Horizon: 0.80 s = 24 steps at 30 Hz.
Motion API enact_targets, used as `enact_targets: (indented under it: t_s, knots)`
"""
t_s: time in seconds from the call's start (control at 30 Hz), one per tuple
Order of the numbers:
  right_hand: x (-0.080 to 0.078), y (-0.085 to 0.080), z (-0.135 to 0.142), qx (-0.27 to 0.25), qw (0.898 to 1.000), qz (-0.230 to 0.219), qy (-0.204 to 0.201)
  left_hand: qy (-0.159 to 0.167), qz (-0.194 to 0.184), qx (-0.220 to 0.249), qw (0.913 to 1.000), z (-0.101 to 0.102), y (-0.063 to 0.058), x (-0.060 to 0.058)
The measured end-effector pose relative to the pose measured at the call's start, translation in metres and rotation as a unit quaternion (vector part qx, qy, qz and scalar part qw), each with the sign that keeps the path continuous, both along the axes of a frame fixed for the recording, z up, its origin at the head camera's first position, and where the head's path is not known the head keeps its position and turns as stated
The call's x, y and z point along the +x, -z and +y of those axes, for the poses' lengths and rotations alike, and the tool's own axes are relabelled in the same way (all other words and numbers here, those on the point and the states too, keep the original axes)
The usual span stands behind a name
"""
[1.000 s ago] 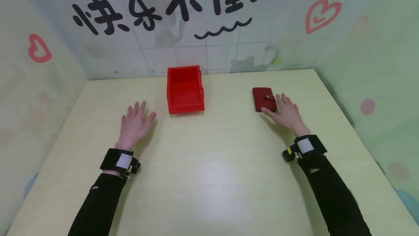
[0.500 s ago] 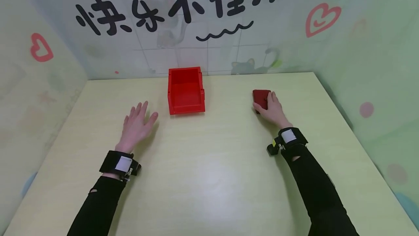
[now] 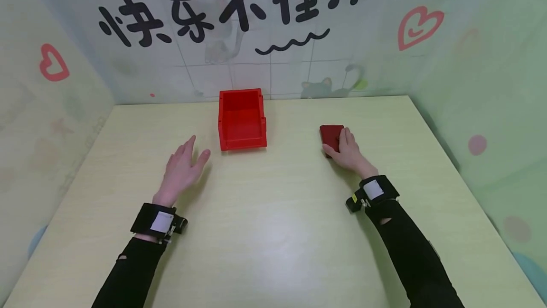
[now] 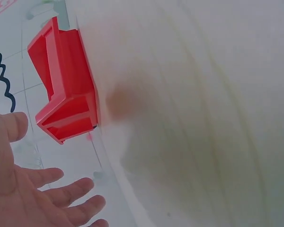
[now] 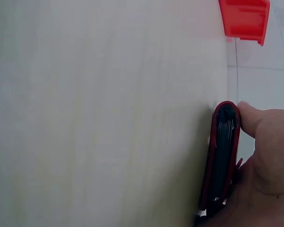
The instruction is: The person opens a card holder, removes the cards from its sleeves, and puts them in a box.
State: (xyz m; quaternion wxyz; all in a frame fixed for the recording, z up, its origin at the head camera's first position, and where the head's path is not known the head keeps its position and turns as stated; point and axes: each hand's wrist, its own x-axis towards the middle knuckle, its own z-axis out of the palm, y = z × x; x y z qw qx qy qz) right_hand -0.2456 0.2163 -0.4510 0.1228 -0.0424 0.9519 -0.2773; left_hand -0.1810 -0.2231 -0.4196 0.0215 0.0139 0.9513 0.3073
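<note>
- Shifted since the earlier frame: wallet [image 3: 331, 136] drawn nearer along the worktop [image 3: 273, 232], gripped by right hand [image 3: 348, 149].
- Bin [image 3: 241, 119]: one, red, holding nothing; wallet well apart, not yet in.
- Hands: two; left hand [image 3: 183, 170] fingers spread, holding nothing.
- Wallet: one.

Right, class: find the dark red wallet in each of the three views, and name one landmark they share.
Head view: the wallet lies right of centre on the table, under the right hand.
Left wrist view: the wallet is not in it.
Right wrist view: the wallet shows edge-on at lower right, gripped by the right hand.
Shared landmark: the red bin, at upper left in the left wrist view and at the top right corner in the right wrist view.
</note>
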Motion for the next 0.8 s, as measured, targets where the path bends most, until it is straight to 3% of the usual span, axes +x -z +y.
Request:
enact_targets:
  t_s: [0.27, 0.53, 0.8]
  knots:
    - [0.014, -0.002, -0.012, -0.009, 1.0, -0.014, -0.022, -0.028, 0.001, 0.055, 0.9981, 0.011, -0.005, 0.012]
    - [0.025, -0.005, -0.026, -0.01, 0.999, -0.025, -0.032, -0.004, 0.006, 0.095, 0.9954, 0.028, -0.01, 0.015]
    - [0.033, -0.005, -0.04, -0.022, 0.998, -0.026, -0.046, 0.021, -0.022, 0.143, 0.9893, 0.051, -0.011, 0.016]
